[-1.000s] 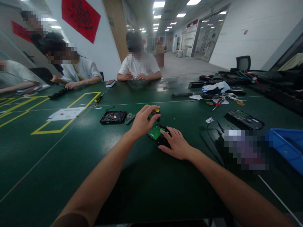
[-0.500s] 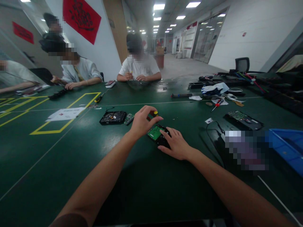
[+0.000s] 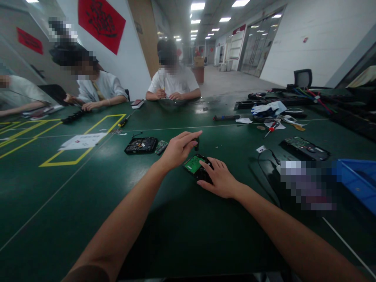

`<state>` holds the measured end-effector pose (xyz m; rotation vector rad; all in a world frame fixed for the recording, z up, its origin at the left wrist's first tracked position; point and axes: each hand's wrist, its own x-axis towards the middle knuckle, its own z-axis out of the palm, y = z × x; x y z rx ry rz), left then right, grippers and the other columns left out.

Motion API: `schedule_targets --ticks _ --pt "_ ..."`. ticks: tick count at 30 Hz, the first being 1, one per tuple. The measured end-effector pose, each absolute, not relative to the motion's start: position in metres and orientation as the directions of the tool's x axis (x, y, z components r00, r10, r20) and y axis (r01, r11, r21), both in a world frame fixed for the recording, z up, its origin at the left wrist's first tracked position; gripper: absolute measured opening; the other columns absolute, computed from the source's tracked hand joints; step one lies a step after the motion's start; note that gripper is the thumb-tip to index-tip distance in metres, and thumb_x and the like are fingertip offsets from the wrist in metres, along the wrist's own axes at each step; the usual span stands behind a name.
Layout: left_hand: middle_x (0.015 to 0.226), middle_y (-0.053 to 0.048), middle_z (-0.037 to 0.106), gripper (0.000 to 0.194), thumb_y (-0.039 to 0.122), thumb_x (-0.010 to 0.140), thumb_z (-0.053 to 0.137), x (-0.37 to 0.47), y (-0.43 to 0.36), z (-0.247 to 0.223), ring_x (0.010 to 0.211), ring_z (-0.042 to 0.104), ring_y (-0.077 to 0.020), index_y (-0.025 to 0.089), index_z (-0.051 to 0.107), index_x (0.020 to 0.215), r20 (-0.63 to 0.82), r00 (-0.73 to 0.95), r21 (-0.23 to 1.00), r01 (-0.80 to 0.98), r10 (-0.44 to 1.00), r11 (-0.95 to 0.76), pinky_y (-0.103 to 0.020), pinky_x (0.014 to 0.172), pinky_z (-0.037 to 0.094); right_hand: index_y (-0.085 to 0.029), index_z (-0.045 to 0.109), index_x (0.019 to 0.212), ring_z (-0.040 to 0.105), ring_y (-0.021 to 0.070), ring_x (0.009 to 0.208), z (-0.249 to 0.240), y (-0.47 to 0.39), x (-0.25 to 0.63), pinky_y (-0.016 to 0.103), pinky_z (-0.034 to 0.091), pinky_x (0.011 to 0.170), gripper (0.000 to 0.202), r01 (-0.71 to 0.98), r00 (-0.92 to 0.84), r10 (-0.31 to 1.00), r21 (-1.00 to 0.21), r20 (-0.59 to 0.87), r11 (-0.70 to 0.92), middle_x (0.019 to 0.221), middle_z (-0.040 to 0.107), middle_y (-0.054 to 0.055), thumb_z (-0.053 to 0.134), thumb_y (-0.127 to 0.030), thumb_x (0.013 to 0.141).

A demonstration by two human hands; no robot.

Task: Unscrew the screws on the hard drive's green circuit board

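Midway between the left and right sides of the worktop (image 3: pixel 205 235), set back from its near edge, lies the green-boarded drive (image 3: pixel 193 164), its board facing up. The right hand (image 3: pixel 219 178) clasps its right end: thumb along the near side, index finger laid on the board, the other fingers at the far side. The left hand (image 3: pixel 179 148) is over the drive's far left part, beside a short dark driver (image 3: pixel 196 145) that stands roughly upright.

The change is all in that left hand. Half a second ago its fingers were curled and the driver's yellow top showed; now they reach out straighter over the tool and hide the top, with the thumb by the handle. Whether they grip it or just rest against it, I cannot tell. The drive and the right hand have stayed put. I take this as a turn or a fresh hold of the driver, with the work at this drive still under way; the tip is hidden, so any contact with a screw is unconfirmed.

Tiny loose pieces (image 3: pixel 217 147) lie just beyond the drive, towards the worktop's far edge. Towards its left side are a loose circuit board (image 3: pixel 161 147) and, just beside it, a black drive (image 3: pixel 141 145). Another drive (image 3: pixel 305 148) lies near the right side.
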<state>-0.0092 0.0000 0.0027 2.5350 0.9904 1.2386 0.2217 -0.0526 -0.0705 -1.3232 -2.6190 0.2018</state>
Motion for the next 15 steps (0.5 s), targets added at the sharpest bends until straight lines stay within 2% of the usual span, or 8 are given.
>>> schedule_targets --ticks 2,6,8,11,13,15 --pt "0.11 -0.008 0.068 0.037 0.025 0.102 0.058 -0.008 -0.0002 0.0019 0.097 0.066 -0.0187 0.023 0.062 0.139 0.68 0.398 0.337 0.576 0.615 -0.745 -0.036 0.089 0.058 -0.022 0.033 0.161 0.034 0.0425 0.147 -0.0715 -0.052 0.2215 0.06 0.026 0.119 0.086 0.776 -0.582 0.804 -0.209 0.122 0.595 0.16 0.034 0.023 0.039 -0.078 0.097" --pt "0.107 -0.007 0.066 0.034 0.034 0.099 0.066 -0.0054 -0.0002 -0.0026 0.09 0.066 -0.0179 0.022 0.067 0.13 0.695 0.338 0.293 0.672 0.634 -0.68 -0.033 0.083 0.058 -0.021 0.031 0.162 0.035 0.0424 0.146 -0.0745 -0.0515 0.2212 0.061 0.026 0.118 0.086 0.775 -0.582 0.801 -0.201 0.142 0.599 0.159 0.037 0.023 0.039 -0.077 0.097" --pt "0.115 -0.008 0.067 0.037 0.032 0.1 0.063 -0.0047 -0.0006 -0.0036 0.099 0.067 -0.0197 0.023 0.063 0.136 0.689 0.356 0.294 0.658 0.631 -0.693 -0.033 0.085 0.058 -0.02 0.031 0.161 0.035 0.0425 0.145 -0.0757 -0.0515 0.2212 0.061 0.026 0.118 0.086 0.774 -0.582 0.799 -0.196 0.153 0.602 0.158 0.037 0.024 0.04 -0.077 0.097" --pt "0.131 -0.01 0.065 0.042 0.019 0.104 0.051 -0.0048 -0.0016 -0.0017 0.116 0.065 -0.0209 0.022 0.054 0.146 0.677 0.43 0.314 0.566 0.598 -0.762 -0.036 0.097 0.056 -0.02 0.032 0.161 0.035 0.0423 0.145 -0.076 -0.0516 0.2213 0.06 0.026 0.118 0.085 0.774 -0.582 0.799 -0.197 0.155 0.602 0.158 0.037 0.023 0.042 -0.076 0.097" --pt "0.129 -0.01 0.067 0.042 0.016 0.103 0.051 -0.005 -0.0023 0.0003 0.116 0.066 -0.0206 0.022 0.055 0.144 0.68 0.444 0.324 0.531 0.583 -0.783 -0.038 0.099 0.056 -0.021 0.032 0.161 0.035 0.0426 0.145 -0.0751 -0.0516 0.2211 0.061 0.025 0.118 0.085 0.774 -0.582 0.8 -0.2 0.146 0.6 0.158 0.037 0.023 0.043 -0.076 0.097" --pt "0.121 -0.009 0.069 0.036 0.018 0.101 0.057 -0.0048 -0.0028 0.0013 0.108 0.068 -0.0197 0.021 0.06 0.137 0.686 0.42 0.335 0.544 0.595 -0.77 -0.036 0.094 0.058 -0.02 0.031 0.162 0.035 0.043 0.145 -0.0735 -0.0517 0.2208 0.061 0.025 0.118 0.086 0.777 -0.582 0.803 -0.202 0.131 0.596 0.159 0.037 0.024 0.042 -0.076 0.097"
